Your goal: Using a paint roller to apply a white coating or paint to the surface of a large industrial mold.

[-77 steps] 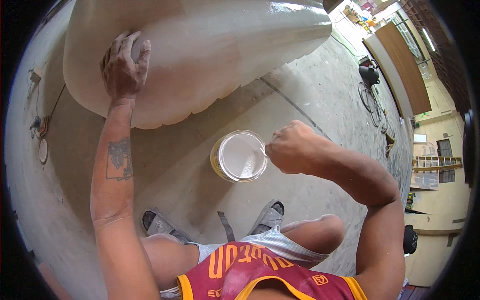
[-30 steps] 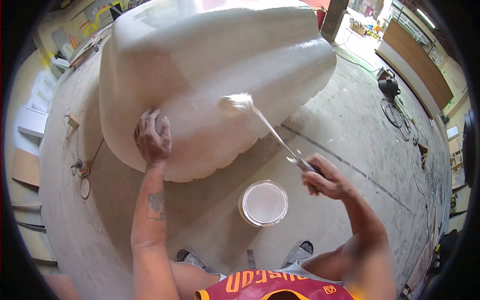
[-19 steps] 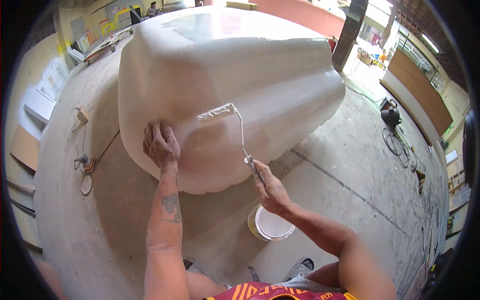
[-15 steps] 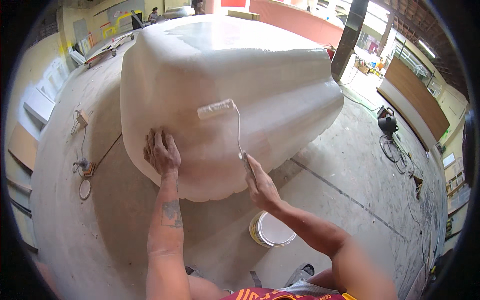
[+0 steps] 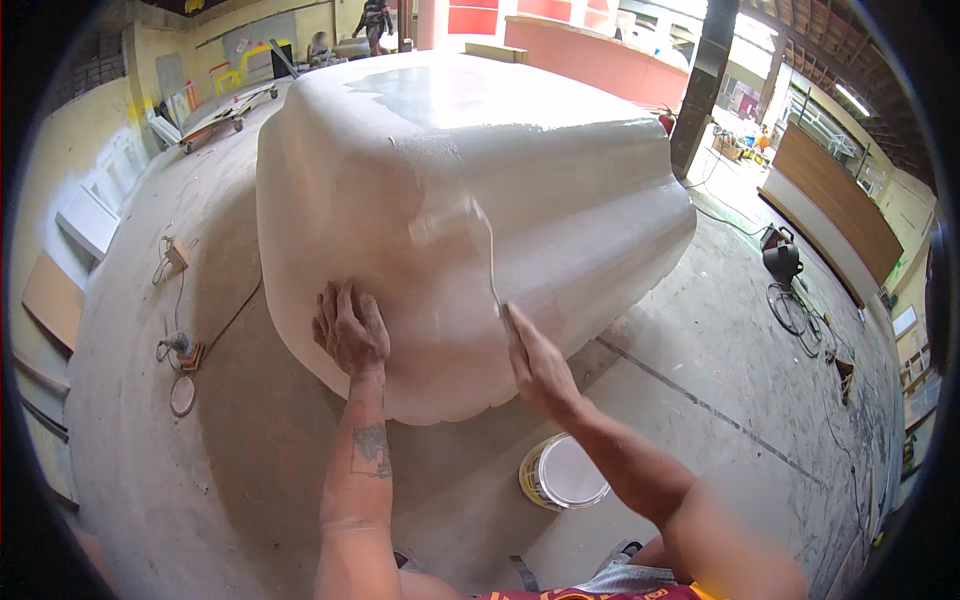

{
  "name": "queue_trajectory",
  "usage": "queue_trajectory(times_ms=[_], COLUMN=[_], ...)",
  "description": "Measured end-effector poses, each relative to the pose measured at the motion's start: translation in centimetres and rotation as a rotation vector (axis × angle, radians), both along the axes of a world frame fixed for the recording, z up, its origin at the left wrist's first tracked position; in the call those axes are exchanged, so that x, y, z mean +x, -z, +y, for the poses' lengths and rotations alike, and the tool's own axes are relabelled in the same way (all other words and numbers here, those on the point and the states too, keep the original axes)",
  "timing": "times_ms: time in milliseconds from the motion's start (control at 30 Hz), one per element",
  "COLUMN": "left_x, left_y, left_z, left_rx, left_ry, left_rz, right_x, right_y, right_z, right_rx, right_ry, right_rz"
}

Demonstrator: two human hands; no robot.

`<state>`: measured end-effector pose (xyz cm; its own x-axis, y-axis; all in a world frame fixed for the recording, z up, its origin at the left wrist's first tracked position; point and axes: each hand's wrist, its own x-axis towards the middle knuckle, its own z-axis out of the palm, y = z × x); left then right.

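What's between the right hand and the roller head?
Head view: the handle's tip, then the thin bent rod, run from the right hand to the blurred roller head; the large pale form lies behind.

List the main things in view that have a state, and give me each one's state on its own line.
Large pale form: shiny on top, duller in front.
Paint roller: raised against the form, motion-blurred.
Left hand: fingers spread, resting on the form.
Right hand: closed around the roller.
Bucket: upright, uncovered.
Round disc: lying flat.
Black cord: loosely coiled.
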<state>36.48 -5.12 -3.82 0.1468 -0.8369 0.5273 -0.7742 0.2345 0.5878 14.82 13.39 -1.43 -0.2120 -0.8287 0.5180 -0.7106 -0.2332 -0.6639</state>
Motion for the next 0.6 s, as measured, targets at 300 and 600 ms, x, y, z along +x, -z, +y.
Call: queue_trajectory(times_ms=[300, 600], left_x=[0.2, -0.6], left_y=[0.1, 0.3], left_z=[0.2, 0.2], left_rx=[0.003, -0.056], left_ry=[-0.007, 0.015], left_rz=[0.038, 0.097], right_x=[-0.7, -3.0], right_y=[-4.9, -21.5], right_z=[-7.4, -17.9], right_rx=[-0.16, 0.589], right_ry=[0.0, 0.042], right_rz=[0.109, 0.073])
